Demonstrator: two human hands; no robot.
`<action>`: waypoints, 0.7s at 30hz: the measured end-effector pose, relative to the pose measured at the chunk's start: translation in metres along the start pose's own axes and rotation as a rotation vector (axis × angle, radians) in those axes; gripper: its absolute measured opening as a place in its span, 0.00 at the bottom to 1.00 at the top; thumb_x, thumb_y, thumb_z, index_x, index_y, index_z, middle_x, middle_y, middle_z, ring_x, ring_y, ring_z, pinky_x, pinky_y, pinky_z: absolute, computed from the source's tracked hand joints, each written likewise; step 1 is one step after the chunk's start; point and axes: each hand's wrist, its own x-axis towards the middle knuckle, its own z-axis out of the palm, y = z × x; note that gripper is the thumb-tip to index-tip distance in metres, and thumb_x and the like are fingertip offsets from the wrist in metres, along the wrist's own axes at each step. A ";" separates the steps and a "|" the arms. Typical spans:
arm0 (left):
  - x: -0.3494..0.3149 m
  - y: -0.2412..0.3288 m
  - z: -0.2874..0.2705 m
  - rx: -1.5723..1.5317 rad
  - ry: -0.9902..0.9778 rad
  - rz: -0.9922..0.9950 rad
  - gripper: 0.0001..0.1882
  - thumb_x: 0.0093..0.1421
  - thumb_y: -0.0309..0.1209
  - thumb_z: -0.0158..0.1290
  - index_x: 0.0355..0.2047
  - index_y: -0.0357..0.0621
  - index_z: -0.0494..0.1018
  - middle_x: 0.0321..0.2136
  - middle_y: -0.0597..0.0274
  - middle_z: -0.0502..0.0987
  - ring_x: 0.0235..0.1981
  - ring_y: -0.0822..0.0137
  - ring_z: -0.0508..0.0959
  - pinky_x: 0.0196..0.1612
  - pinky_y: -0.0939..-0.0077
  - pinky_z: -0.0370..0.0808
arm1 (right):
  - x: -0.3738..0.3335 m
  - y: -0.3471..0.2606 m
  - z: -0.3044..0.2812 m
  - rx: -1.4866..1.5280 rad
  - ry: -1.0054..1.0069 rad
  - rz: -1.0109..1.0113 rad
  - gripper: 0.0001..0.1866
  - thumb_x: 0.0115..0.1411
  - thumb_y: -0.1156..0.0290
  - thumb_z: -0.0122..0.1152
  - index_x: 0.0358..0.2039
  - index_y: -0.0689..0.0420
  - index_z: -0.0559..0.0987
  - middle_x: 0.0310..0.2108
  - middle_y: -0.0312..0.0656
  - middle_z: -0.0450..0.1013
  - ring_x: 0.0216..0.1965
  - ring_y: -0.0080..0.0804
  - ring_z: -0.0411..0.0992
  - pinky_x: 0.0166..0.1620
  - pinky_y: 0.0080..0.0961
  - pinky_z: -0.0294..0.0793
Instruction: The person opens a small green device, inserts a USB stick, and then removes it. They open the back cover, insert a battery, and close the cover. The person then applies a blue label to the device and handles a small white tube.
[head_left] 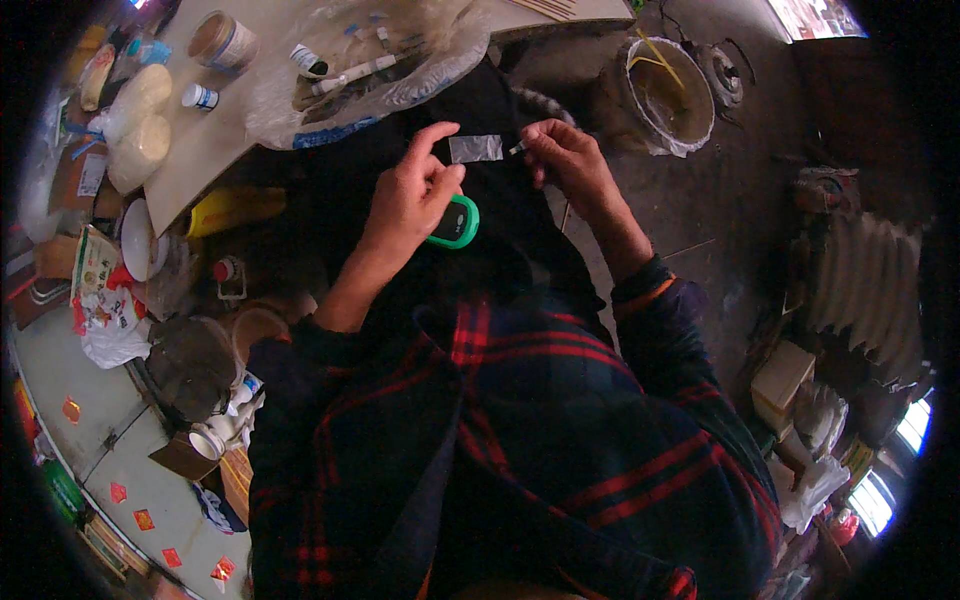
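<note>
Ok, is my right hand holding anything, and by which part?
Yes, your right hand pinches a small, thin, pale strip by its right end; material unclear.

The pale table carries a crumpled clear plastic bag, a wide jar, a small white-and-blue bottle and thin sticks. On the grey floor stand a lined bucket and a kettle. Whether the dark lap bears the green-rimmed device and silver packet cannot be told.
</note>
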 end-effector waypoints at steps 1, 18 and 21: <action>0.002 0.002 0.002 0.088 -0.013 0.019 0.20 0.60 0.30 0.52 0.53 0.45 0.65 0.20 0.56 0.76 0.24 0.62 0.79 0.29 0.68 0.73 | 0.001 0.001 0.000 -0.002 0.017 0.020 0.13 0.63 0.62 0.57 0.39 0.58 0.74 0.27 0.35 0.71 0.23 0.20 0.69 0.28 0.17 0.71; 0.014 0.003 0.008 0.476 0.008 0.126 0.17 0.58 0.32 0.53 0.47 0.48 0.66 0.24 0.49 0.77 0.28 0.46 0.78 0.28 0.55 0.73 | 0.003 -0.001 0.004 0.088 0.051 0.041 0.12 0.62 0.65 0.58 0.40 0.59 0.75 0.29 0.39 0.74 0.24 0.25 0.74 0.28 0.21 0.76; 0.013 0.003 0.009 0.469 0.009 0.124 0.17 0.58 0.32 0.53 0.47 0.48 0.66 0.25 0.49 0.77 0.28 0.46 0.78 0.29 0.55 0.73 | 0.003 -0.001 0.005 0.087 0.032 0.034 0.12 0.61 0.65 0.58 0.40 0.59 0.75 0.29 0.39 0.74 0.24 0.25 0.74 0.28 0.21 0.76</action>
